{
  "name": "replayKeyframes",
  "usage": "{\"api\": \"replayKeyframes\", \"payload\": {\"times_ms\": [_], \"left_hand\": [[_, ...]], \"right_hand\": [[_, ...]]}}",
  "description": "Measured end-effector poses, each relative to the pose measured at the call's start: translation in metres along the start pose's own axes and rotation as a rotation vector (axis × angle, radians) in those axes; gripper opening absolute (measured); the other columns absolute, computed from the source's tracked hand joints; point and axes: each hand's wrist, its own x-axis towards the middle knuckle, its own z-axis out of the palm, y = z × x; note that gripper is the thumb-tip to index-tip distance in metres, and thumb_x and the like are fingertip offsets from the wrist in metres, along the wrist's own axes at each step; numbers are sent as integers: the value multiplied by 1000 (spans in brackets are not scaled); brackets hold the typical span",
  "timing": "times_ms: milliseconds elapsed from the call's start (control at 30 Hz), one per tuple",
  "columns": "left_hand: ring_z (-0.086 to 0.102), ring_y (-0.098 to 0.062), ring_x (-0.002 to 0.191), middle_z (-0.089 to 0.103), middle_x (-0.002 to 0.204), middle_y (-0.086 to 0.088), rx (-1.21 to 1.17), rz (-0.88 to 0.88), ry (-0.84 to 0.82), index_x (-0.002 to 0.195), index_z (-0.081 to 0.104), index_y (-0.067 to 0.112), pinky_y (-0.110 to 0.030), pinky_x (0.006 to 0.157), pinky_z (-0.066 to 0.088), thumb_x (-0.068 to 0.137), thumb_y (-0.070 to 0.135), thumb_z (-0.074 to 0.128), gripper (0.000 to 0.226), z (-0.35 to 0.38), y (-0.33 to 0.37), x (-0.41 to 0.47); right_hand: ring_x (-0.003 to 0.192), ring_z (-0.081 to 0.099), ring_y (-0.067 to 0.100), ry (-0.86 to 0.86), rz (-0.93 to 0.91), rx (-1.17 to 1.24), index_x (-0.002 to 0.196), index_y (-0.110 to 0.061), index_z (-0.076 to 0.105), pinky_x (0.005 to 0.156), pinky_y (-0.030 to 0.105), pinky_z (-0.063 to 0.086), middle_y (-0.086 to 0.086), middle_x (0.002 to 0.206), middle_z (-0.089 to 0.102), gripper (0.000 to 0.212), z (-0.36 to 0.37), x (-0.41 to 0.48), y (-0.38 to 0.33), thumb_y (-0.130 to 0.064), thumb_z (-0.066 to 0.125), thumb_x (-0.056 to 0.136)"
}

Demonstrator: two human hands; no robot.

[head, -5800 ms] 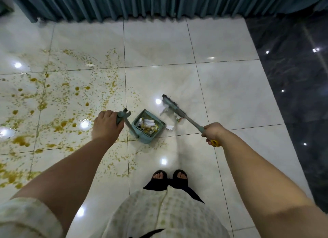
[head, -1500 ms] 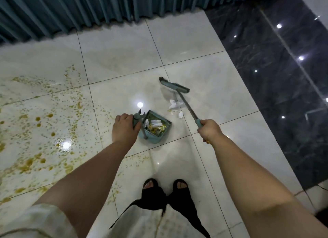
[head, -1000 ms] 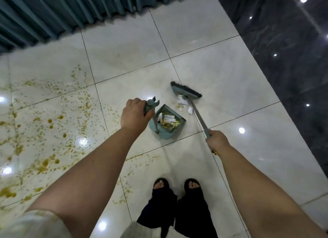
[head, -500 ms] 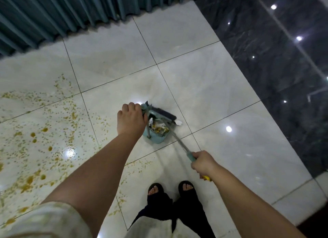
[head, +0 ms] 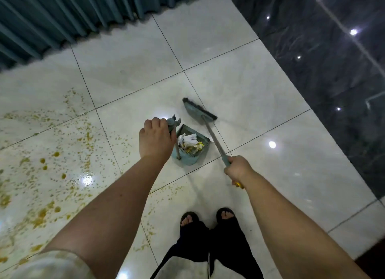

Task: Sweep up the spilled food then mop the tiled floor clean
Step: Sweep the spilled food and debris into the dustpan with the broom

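Dustpan at frame centre, steadied by left hand gripping its handle; right hand clamped round broom, head beyond pan mouth, likely for inward stroke.

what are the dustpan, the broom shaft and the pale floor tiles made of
The dustpan looks like moulded teal plastic, matte, with comb teeth along its back wall. The broom shaft is a thin grey tube, probably metal, though that is hard to confirm. The pale floor tiles look like glazed ceramic or polished stone: glossy, mirroring lights, with thin grout lines.
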Motion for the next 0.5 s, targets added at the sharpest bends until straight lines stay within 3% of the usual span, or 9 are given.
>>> {"api": "replayKeyframes", "payload": {"times_ms": [100,167,233,333,500], "left_hand": [[48,-30,103,56,107,-10,-18,-4,-28,109,55,8,-40,79,42,97,43,39,39,-1,-2,2],[47,-30,106,55,110,-10,-52,-6,-53,111,54,9,-40,82,41,97,42,40,39,-2,-1,1],[46,-30,109,55,113,-10,-104,-10,-75,114,53,9,-40,83,42,96,41,41,39,-3,-2,-1],[44,-30,111,55,113,-11,-191,-6,-102,113,54,7,-41,83,44,97,39,43,37,-6,-9,-8],[46,-29,108,57,107,-10,-222,92,-100,110,58,7,-41,81,46,95,37,49,35,-10,-22,-40]], "right_hand": [[49,54,24,-140,33,-37,141,-16,49,39,22,43,15,88,59,57,29,-31,13,-2,49,86],[48,49,20,-182,31,5,140,-17,50,38,20,40,12,77,56,57,24,-56,18,0,50,86],[38,41,15,-136,57,93,138,-19,53,36,17,34,8,63,49,57,4,-72,23,4,52,86],[28,36,13,-46,82,184,136,-20,55,37,15,32,10,62,47,58,-23,-84,31,6,55,84],[42,39,19,64,88,169,139,-17,52,39,20,36,12,65,49,59,-34,-86,45,6,52,84]]}}
